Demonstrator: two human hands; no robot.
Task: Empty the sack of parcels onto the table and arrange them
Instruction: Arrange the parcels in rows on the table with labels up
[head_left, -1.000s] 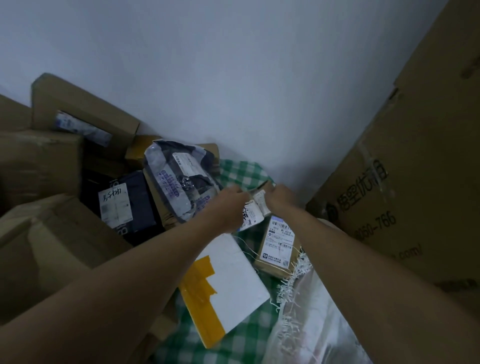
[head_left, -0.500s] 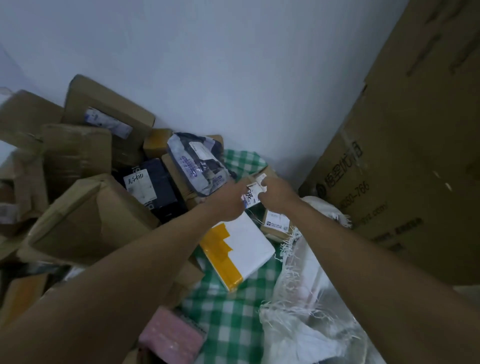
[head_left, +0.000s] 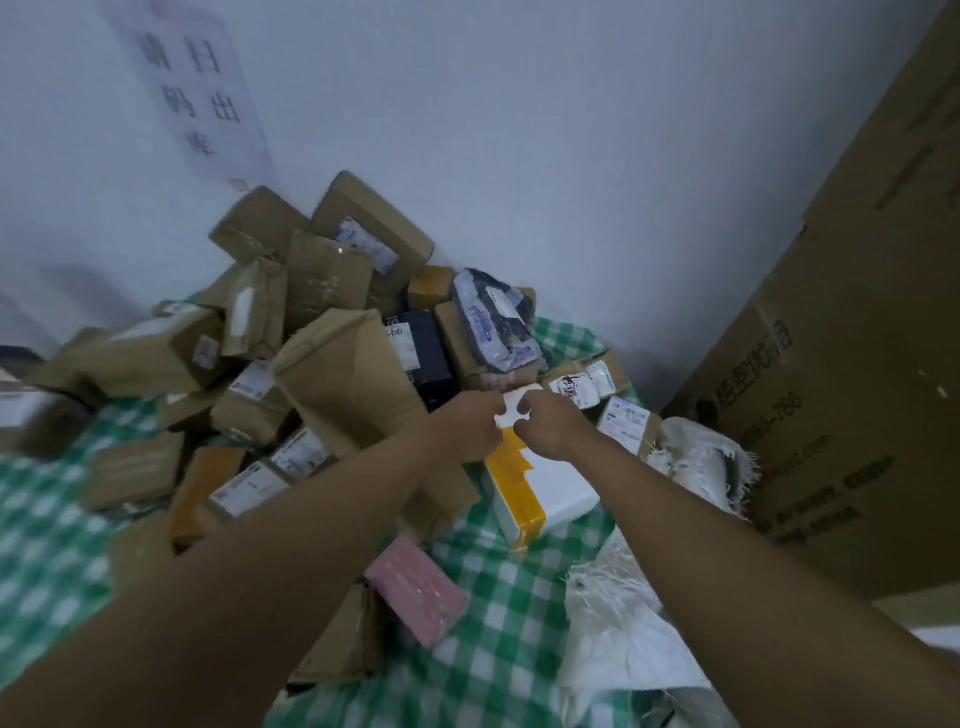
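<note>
Together, the left hand (head_left: 470, 428) and right hand (head_left: 550, 428) meet at the far end of a white box (head_left: 556, 483) banded with yellow tape. Both have curled fingers that pinch its far edge, the left on the left part, the right on the right part. The box lies on the green-checked table (head_left: 498, 613), just right of the parcel heap.

That heap (head_left: 291, 353) of brown cartons covers the left and middle of the table and rises against the wall (head_left: 519, 156). Among them sit a dark box (head_left: 431, 358) with a white label and a grey poly bag (head_left: 493, 322) resting on cartons at the back. Behind the hands lies a small labelled carton (head_left: 587, 387), and another labelled carton (head_left: 628, 421) sits just to its right. A pink parcel (head_left: 415, 597) lies nearer the person, on the cloth.

The white woven sack (head_left: 691, 467) lies slack along the right edge of the table, its frayed mouth toward the heap; whether anything is inside cannot be told. A tall cardboard carton (head_left: 857, 364) stands to its right. A blurred paper notice (head_left: 197, 88) hangs on the wall.
</note>
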